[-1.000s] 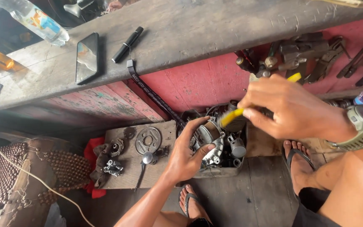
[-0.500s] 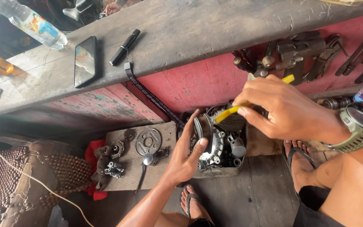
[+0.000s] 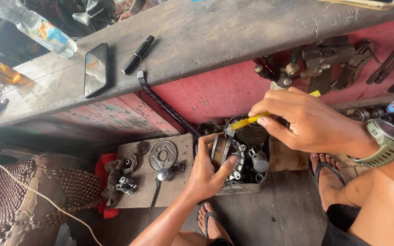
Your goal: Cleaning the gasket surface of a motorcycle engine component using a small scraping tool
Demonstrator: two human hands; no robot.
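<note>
My left hand (image 3: pixel 208 171) grips a round metal engine part (image 3: pixel 226 157) standing on edge in a dark tray (image 3: pixel 247 187) full of oily parts. My right hand (image 3: pixel 304 120), with a grey wristwatch, holds a yellow-handled brush (image 3: pixel 247 121). The brush tip touches the top rim of the round part. Behind it in the tray lies a finned cylinder (image 3: pixel 254 134), and a small piston-like piece (image 3: pixel 258 159) sits to the right.
A wooden board (image 3: pixel 151 173) left of the tray carries a disc plate, a spoon-like tool and small metal pieces by a red rag. The plank bench (image 3: pixel 233 32) above holds a phone, black pen, strap and plastic bottle. Tools hang along the red wall at right.
My right hand and the brush have shifted left and down onto the round part. My left hand has closed more firmly around that part and tipped it upright.
</note>
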